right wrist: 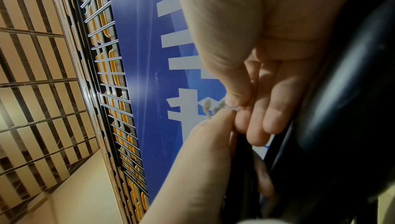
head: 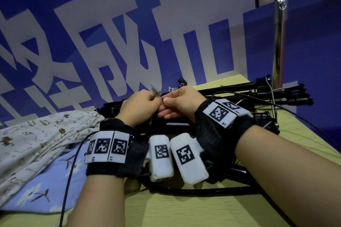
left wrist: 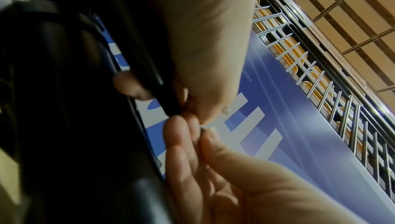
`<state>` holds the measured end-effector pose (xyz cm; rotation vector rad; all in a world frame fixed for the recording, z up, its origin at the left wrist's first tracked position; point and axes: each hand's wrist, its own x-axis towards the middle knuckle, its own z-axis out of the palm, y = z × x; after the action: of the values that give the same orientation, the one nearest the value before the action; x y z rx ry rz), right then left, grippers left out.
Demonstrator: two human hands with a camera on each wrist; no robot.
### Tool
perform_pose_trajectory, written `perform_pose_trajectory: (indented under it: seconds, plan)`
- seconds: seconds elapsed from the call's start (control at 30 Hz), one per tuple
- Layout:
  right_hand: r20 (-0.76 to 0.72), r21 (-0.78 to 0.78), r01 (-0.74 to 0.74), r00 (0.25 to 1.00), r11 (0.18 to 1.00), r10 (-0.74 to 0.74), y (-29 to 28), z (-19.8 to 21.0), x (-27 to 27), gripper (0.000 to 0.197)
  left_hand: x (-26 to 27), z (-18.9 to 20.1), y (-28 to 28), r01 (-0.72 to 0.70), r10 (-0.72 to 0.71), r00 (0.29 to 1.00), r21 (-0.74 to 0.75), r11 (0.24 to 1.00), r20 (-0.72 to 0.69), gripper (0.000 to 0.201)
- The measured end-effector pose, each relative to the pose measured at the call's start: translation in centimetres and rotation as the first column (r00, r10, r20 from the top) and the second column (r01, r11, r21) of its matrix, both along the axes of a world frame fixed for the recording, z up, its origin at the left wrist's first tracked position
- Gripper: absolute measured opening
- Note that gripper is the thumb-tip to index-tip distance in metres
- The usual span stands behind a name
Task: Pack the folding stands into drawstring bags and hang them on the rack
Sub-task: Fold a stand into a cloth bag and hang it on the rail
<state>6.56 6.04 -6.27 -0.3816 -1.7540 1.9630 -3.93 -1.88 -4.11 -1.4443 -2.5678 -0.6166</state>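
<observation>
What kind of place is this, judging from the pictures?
Probably a staged indoor work area, not a home: a big blue banner behind a yellow-green table, a steel rack, and a slatted ceiling.

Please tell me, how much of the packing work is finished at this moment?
Nothing looks packed yet. The black folding stands lie bare on the table, and the two cloth bags lie flat at the left. In hand: both the left hand and right hand pinch a small pale cord. Bagging and hanging on the rack remain.
</observation>
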Motion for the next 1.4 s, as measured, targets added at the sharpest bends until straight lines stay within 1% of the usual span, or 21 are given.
perform_pose_trajectory:
  seconds: [0.07,0.17,0.27,0.3,0.37,0.43,0.53,0.6,0.67,0.73,0.8,0.83,0.9,0.97,1.07,1.13,1.2,1.27,1.3,1.33,1.4]
  plan:
    - [0.011,-0.003,0.005,1.000,1.000,-0.005,0.1,0.0,0.0,0.025,0.0,0.1,0.0,0.006,-0.007,1.000,-0.016,1.000,-0.006,0.038]
    - [0.034,-0.002,0.038,0.999,0.999,-0.038,0.2,-0.1,-0.1,0.025,0.2,0.2,0.0,0.045,-0.045,0.999,-0.023,0.999,0.024,0.037]
    - [0.043,0.002,0.054,0.998,0.999,-0.054,0.2,0.0,-0.2,0.015,0.4,0.1,0.2,0.063,-0.063,0.998,-0.017,0.998,0.025,0.037]
    - [0.050,0.007,0.050,0.997,0.999,-0.050,0.1,0.0,-0.1,0.015,0.4,0.1,0.3,0.057,-0.056,0.998,-0.017,0.998,0.018,0.037]
    - [0.068,0.025,0.047,0.996,0.999,-0.049,0.0,0.1,-0.2,0.024,0.6,0.0,0.4,0.034,-0.034,0.999,-0.019,0.999,-0.007,0.037]
    - [0.074,0.017,0.053,0.996,0.998,-0.054,0.0,0.3,-0.1,0.026,0.7,-0.1,0.4,0.011,-0.011,1.000,0.003,1.000,-0.024,0.039]
    - [0.067,-0.064,0.099,0.993,0.993,-0.095,-0.1,0.8,0.3,0.014,0.7,-0.1,0.1,-0.020,0.023,1.000,0.159,0.987,-0.018,0.039]
    - [0.072,-0.116,0.130,0.990,0.985,-0.122,-0.2,1.0,0.7,0.012,0.7,0.0,-0.2,-0.030,0.029,1.000,0.302,0.953,0.007,0.036]
    - [0.107,-0.112,0.136,0.987,0.984,-0.124,-0.3,1.4,1.1,0.013,0.7,0.2,-0.6,-0.033,0.021,0.999,0.435,0.900,0.033,0.035]
    - [0.184,-0.048,0.085,0.980,0.995,-0.075,-0.1,1.8,1.5,0.012,0.6,0.3,-0.9,-0.030,-0.009,0.998,0.553,0.833,0.068,0.033]
    - [0.318,0.141,-0.018,0.948,0.990,-0.028,0.0,2.4,2.2,0.009,0.4,0.3,-1.4,-0.004,-0.072,0.992,0.606,0.796,0.102,0.027]
    - [0.393,0.259,-0.080,0.919,0.963,-0.029,0.0,2.7,2.5,0.008,0.3,0.3,-1.5,0.024,-0.118,0.986,0.601,0.799,0.118,0.022]
    - [0.487,0.462,-0.172,0.869,0.870,-0.086,-0.1,3.0,3.0,0.014,0.4,0.4,-1.8,0.103,-0.218,0.965,0.549,0.830,0.148,0.016]
    - [0.505,0.561,-0.198,0.851,0.804,-0.143,-0.3,3.0,3.4,0.021,0.7,0.5,-2.1,0.172,-0.294,0.938,0.490,0.854,0.183,0.029]
    - [0.503,0.619,-0.197,0.843,0.760,-0.191,-0.6,2.6,3.7,0.027,0.8,0.4,-2.4,0.177,-0.328,0.902,0.453,0.874,0.281,0.043]
    - [0.541,0.655,-0.245,0.812,0.715,-0.217,-0.8,2.3,3.7,0.036,0.5,0.1,-2.5,0.185,-0.324,0.892,0.398,0.898,0.316,0.050]
    - [0.582,0.712,-0.322,0.768,0.624,-0.268,-1.1,2.0,3.6,0.050,0.1,-0.2,-2.6,0.199,-0.287,0.918,0.309,0.930,0.274,0.056]
    - [0.597,0.759,-0.382,0.730,0.528,-0.331,-1.2,1.8,3.4,0.060,-0.4,-0.4,-2.7,0.203,-0.258,0.944,0.251,0.946,0.207,0.056]
    - [0.601,0.768,-0.397,0.716,0.503,-0.354,-1.1,1.6,3.4,0.061,-0.6,-0.4,-2.7,0.201,-0.247,0.952,0.240,0.950,0.179,0.055]
    - [0.603,0.771,-0.399,0.707,0.497,-0.368,-1.0,1.4,3.4,0.060,-0.9,-0.4,-2.9,0.195,-0.233,0.961,0.230,0.953,0.150,0.052]
    - [0.588,0.775,-0.369,0.718,0.513,-0.373,-0.7,1.0,3.4,0.051,-1.2,-0.3,-3.1,0.171,-0.194,0.977,0.212,0.962,0.093,0.044]
